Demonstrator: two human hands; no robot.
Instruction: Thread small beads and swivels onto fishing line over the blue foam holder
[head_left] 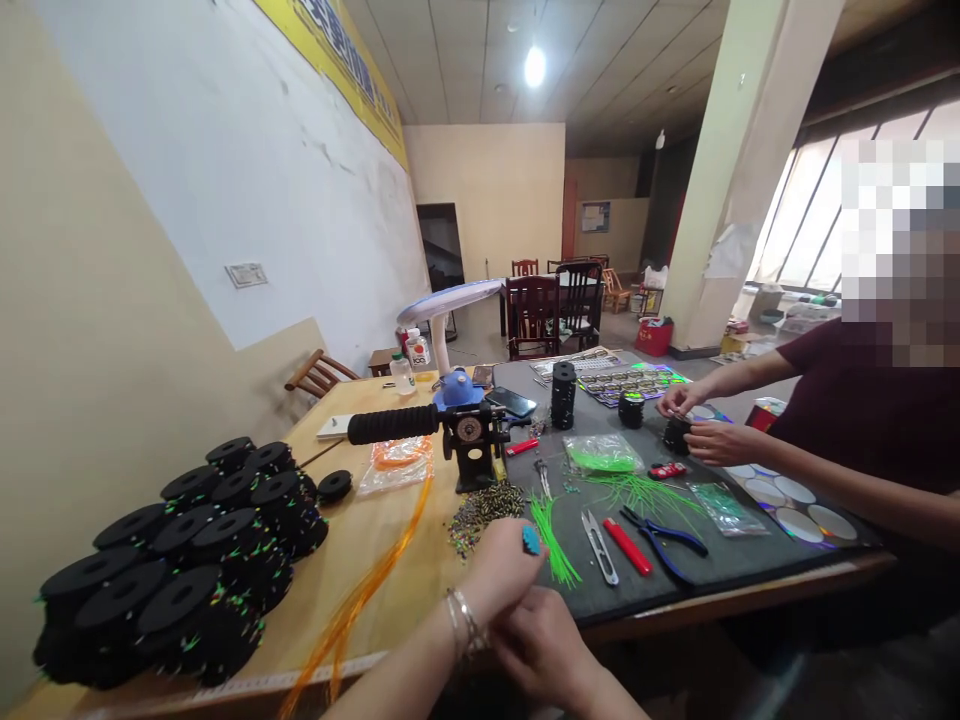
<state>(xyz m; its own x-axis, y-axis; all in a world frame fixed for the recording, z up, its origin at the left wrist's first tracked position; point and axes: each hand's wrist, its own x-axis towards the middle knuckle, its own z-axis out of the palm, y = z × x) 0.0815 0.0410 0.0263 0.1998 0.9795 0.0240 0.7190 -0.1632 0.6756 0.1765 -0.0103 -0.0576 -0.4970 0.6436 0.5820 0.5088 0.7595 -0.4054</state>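
My left hand, with bracelets on its wrist and something blue on a finger, is at the table's front edge beside a pile of small beads. Just below and touching it is my right hand. The fingers of both curl inward, and what they hold, if anything, is hidden. Bright green strands lie right beside my left hand. Orange line runs down the wooden table to its front edge. Behind the beads stands a black winding device with a foam-covered bar.
Black foam spools are stacked at the left. Snips, a red cutter and blue-handled pliers lie on the grey mat. Across the right side, a person in a dark top handles a black spool.
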